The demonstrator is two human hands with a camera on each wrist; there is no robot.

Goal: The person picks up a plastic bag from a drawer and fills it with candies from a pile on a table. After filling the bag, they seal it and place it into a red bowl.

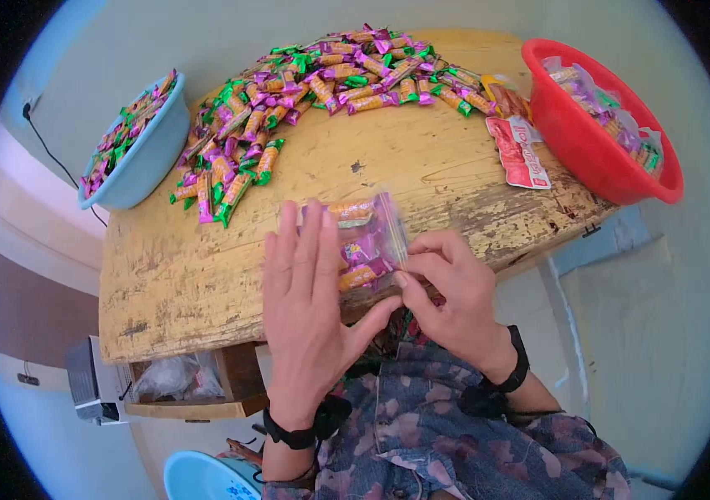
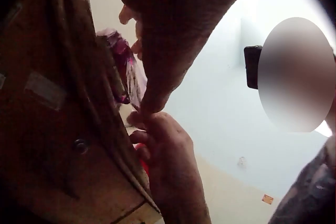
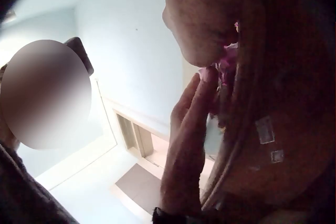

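Observation:
A clear zip-lock bag (image 1: 382, 242) with several wrapped candies in it lies at the table's near edge. Flat on its left part rests my left hand (image 1: 303, 292), fingers straight and thumb stretched toward the right hand. My right hand (image 1: 460, 304) pinches the bag's zip edge at its lower right corner between thumb and curled fingers. In the left wrist view the right hand (image 2: 173, 161) meets the left thumb beside the bag (image 2: 137, 79). The right wrist view shows the left hand (image 3: 186, 129) from below, with purple wrappers (image 3: 227, 64) at its fingertips.
Loose candies (image 1: 255, 108) in purple and green wrappers spread along the table's (image 1: 180, 287) far side. A blue basin (image 1: 142, 158) of candies stands left, a red basin (image 1: 555, 125) of filled bags right. Red packaging (image 1: 517, 154) lies beside it. Below, a drawer (image 1: 238, 379) stands pulled out.

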